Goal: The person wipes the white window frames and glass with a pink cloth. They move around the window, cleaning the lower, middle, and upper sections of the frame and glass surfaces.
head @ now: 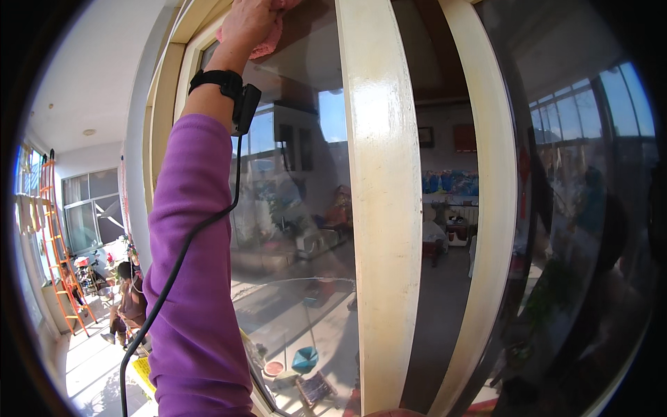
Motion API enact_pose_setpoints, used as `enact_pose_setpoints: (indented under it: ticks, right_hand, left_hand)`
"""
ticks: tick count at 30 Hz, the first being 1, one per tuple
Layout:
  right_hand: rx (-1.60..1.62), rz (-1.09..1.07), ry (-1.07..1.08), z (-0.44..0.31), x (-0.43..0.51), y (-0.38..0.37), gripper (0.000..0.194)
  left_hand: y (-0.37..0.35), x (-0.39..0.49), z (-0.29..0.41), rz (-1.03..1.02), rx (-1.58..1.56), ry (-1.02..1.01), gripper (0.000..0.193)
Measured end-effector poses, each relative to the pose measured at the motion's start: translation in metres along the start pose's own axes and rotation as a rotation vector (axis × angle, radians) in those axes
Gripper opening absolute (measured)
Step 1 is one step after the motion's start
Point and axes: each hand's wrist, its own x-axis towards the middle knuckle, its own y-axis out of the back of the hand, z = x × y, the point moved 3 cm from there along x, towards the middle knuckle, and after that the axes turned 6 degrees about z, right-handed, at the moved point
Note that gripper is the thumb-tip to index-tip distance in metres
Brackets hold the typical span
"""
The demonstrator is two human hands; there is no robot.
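High at the top of the view, my left hand (249, 26) grips a pink fluffy cloth (268, 43) against the upper part of a glass pane (297, 224). The fingertips are partly cut off by the picture's edge. My purple-sleeved arm reaches up along the pane's cream frame. On the wrist sits a black strap with a small device (247, 109), its black cable running down the sleeve. A cream upright (383, 208) borders the pane on the right. Only a sliver of skin, seemingly my right hand (397, 413), shows at the bottom edge by this upright; its grip is hidden.
A second cream upright (492, 208) stands further right, with a furnished room visible through the gap. Dark reflective glass (573, 219) lies beyond. At left, an orange ladder (54, 245) leans near a window (88, 208), and a person (129, 302) sits low nearby.
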Motion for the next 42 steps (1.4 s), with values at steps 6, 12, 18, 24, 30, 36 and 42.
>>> enact_pose_setpoints:
  ticks: [6,12,18,24,30,36,42]
  right_hand:
    - [0.214,0.200,0.177,0.021,-0.011,-0.016,0.055]
    - [0.133,0.044,-0.138,0.052,-0.023,-0.009,0.047]
    - [0.242,0.092,-0.375,0.108,-0.040,-0.005,0.047]
    - [0.182,0.066,-0.225,0.083,-0.036,-0.012,0.047]
    - [0.114,0.033,-0.132,-0.004,-0.015,-0.012,0.045]
    - [0.121,0.003,-0.011,-0.068,-0.002,0.001,0.044]
    - [0.240,-0.006,0.187,-0.111,-0.003,0.011,0.044]
  left_hand:
    - [-0.002,-0.044,-0.129,-0.046,0.394,0.054,0.054]
    - [0.014,-0.097,-0.202,-0.128,0.466,0.208,0.052]
    - [0.030,-0.110,-0.202,-0.265,0.391,0.274,0.051]
    - [0.038,-0.117,-0.202,-0.312,0.402,0.307,0.047]
    - [-0.010,-0.059,-0.234,-0.282,0.396,0.435,0.051]
    - [-0.005,-0.059,-0.197,-0.120,0.195,0.252,0.050]
    - [0.052,-0.069,-0.020,-0.043,-0.087,-0.043,0.046]
